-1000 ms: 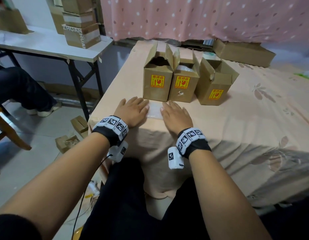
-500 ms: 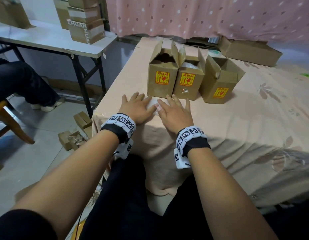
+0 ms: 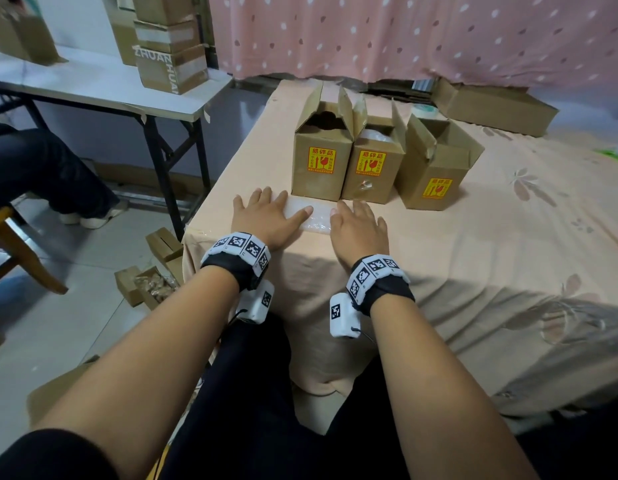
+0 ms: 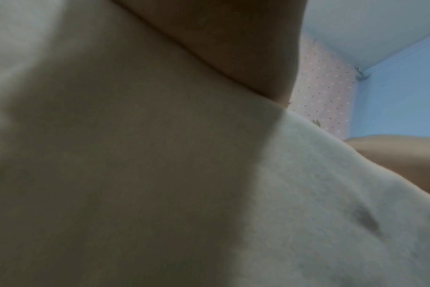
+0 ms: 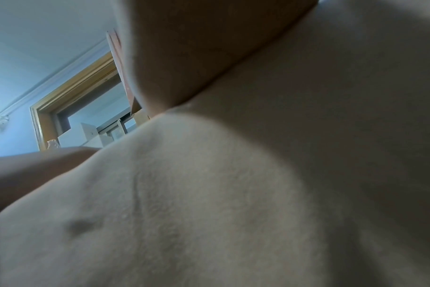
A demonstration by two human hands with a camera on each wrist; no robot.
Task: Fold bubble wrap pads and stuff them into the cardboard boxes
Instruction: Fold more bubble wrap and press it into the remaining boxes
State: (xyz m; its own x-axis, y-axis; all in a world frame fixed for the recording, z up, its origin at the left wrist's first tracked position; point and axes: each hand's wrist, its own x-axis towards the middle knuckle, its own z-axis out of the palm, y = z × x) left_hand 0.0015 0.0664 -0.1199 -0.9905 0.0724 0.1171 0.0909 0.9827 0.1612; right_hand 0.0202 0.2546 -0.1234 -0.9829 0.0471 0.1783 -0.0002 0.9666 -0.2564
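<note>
A clear bubble wrap pad [image 3: 314,216] lies flat on the peach cloth near the table's front edge. My left hand [image 3: 266,216] presses flat on its left end and my right hand [image 3: 359,225] on its right end, fingers straight. Just behind stand three open cardboard boxes with yellow fragile labels: the left box [image 3: 321,161], the middle box [image 3: 371,164] with bubble wrap showing in its top, and the right box [image 3: 435,168]. Both wrist views show only the heel of the palm [image 4: 221,44] on the cloth [image 5: 209,194]; fingers are hidden there.
A long flat cardboard box [image 3: 494,105] and a tape roll [image 3: 424,110] lie at the back of the table. To the left stands a white folding table [image 3: 93,88] with stacked boxes [image 3: 169,46]. A seated person's legs [image 3: 41,168] and small boxes [image 3: 144,282] are on the floor.
The hands came close together over the pad half a second ago and have now slid apart again to its two ends. The head view has shifted a little.
</note>
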